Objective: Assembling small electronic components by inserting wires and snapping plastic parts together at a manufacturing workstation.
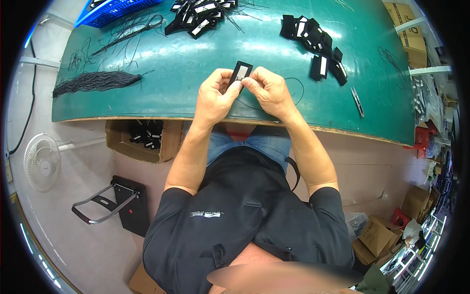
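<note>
Over the near part of the green table (186, 93), both hands hold one small black rectangular tag (243, 71) with a pale panel in its middle. My left hand (214, 96) pinches its left side and lower end. From the right, the thumb and fingers of my right hand (272, 92) close on the tag's lower end, the thumbs almost meeting there. A thin dark cord (303, 90) curves in a loop on the table around my right hand; its ends are hidden by the fingers.
Piles of similar black tags (198, 18) (313, 36) lie farther back. A bundle of dark cords (98, 82) rests at left, loose strands behind it, near a blue basket (111, 13). Small snips (358, 102) lie at right. Below the edge stands a cardboard box (117, 146).
</note>
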Demonstrator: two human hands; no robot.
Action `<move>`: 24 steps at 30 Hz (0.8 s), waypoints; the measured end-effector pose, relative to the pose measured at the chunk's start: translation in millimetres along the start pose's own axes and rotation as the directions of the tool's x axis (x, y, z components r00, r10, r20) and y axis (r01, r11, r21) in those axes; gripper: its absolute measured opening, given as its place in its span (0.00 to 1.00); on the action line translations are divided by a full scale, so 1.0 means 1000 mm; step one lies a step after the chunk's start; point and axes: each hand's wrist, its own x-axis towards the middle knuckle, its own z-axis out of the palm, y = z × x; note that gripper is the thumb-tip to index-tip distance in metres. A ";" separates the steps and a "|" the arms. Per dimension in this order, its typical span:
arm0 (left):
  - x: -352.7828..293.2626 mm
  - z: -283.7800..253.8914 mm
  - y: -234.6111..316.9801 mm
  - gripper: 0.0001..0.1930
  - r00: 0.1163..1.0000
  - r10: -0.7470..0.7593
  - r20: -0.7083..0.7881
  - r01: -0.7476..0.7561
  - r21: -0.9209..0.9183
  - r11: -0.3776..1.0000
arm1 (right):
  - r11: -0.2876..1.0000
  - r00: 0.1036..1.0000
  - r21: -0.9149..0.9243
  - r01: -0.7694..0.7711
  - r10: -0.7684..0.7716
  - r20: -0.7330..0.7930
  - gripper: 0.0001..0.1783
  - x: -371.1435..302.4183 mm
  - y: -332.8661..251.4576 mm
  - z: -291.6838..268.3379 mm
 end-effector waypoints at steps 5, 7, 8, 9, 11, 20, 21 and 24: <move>-0.005 -0.001 -0.006 0.10 1.000 -0.015 -0.010 0.014 -0.033 0.999 | 0.963 0.968 -0.104 0.250 -0.250 0.009 0.07 -0.009 0.001 -0.016; -0.006 -0.002 -0.004 0.10 1.000 -0.023 -0.008 0.023 0.016 1.000 | 0.957 0.970 -0.162 0.239 -0.241 0.008 0.06 -0.006 -0.011 -0.030; -0.006 -0.002 -0.002 0.10 0.999 -0.032 -0.005 0.032 0.061 0.998 | 0.953 0.972 -0.192 0.233 -0.236 0.007 0.05 -0.004 -0.018 -0.035; -0.007 -0.002 -0.001 0.10 0.999 -0.041 -0.004 0.041 0.107 0.993 | 0.953 0.972 -0.192 0.233 -0.236 0.006 0.05 -0.001 -0.023 -0.039; -0.009 -0.002 -0.001 0.10 0.999 -0.039 0.020 0.037 0.102 0.994 | 0.927 0.958 -0.246 0.282 -0.286 0.023 0.05 0.009 -0.032 -0.045; -0.018 0.009 0.008 0.09 0.991 -0.037 0.125 0.067 -0.244 0.968 | 0.983 0.983 0.084 0.163 -0.169 0.066 0.05 0.016 -0.024 -0.047; -0.018 0.009 0.008 0.09 0.990 -0.053 0.129 0.087 -0.273 0.958 | 0.983 0.983 0.085 0.165 -0.171 0.066 0.05 0.014 -0.020 -0.043; -0.016 0.013 0.008 0.09 0.998 -0.026 0.056 0.046 -0.408 0.912 | 0.943 0.996 0.329 0.057 -0.077 0.048 0.07 0.006 -0.007 -0.021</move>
